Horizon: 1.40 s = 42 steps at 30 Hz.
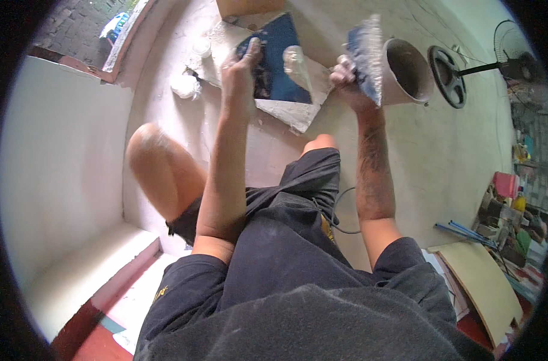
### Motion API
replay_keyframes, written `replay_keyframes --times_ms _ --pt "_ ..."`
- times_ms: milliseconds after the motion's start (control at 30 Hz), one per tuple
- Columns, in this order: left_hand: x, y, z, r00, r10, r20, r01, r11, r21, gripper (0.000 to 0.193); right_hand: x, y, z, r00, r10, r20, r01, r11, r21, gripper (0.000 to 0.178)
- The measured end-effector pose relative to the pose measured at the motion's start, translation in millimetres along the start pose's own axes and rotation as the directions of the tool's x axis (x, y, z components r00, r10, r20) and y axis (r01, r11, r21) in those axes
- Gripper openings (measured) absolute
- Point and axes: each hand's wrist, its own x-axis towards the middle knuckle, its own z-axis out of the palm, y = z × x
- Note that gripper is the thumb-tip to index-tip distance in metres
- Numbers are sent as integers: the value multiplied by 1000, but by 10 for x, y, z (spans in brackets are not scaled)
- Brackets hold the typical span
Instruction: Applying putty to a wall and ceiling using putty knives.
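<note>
My left hand (241, 69) grips a dark blue flat plate (280, 42) by its left edge, thumb on top. A lump of whitish putty (295, 65) sits on the plate's right part. My right hand (347, 79) is closed round a blue plastering trowel (364, 51), tilted steeply, with pale putty caked along its right edge; its handle is hidden. The two tools are apart. Below the plate lies a putty-smeared white board (298, 115) on the floor. Just right of the trowel stands a pale bucket (399, 90), its inside dark.
A pedestal fan's round black base (447, 77) stands beyond the bucket. A cardboard box (250, 7) is at the far side. A white cup (202, 47) and a white crumpled bag (186, 86) lie left. Clutter and a pale panel (481, 283) line the right; a white wall rises left.
</note>
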Motion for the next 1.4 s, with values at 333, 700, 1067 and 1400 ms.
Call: replay_keyframes --times_ms 333,700,1067,1400 --pt "7 -195 453 992 12 124 -19 998 58 21 -176 465 133 864 -237 443 302 -461 -835 56" --pt "194 -13 306 960 -1 282 -6 1000 22 19 33 369 -283 592 -456 -665 -73 791 -607 18" --pt "1517 -513 -984 894 -394 214 394 918 44 26 -538 452 -1186 544 -243 -803 -296 840 -454 11" --pt "2069 -808 -1699 988 -154 24 154 949 -275 18 -5 1548 -1625 698 -213 -683 -594 -705 -387 54"
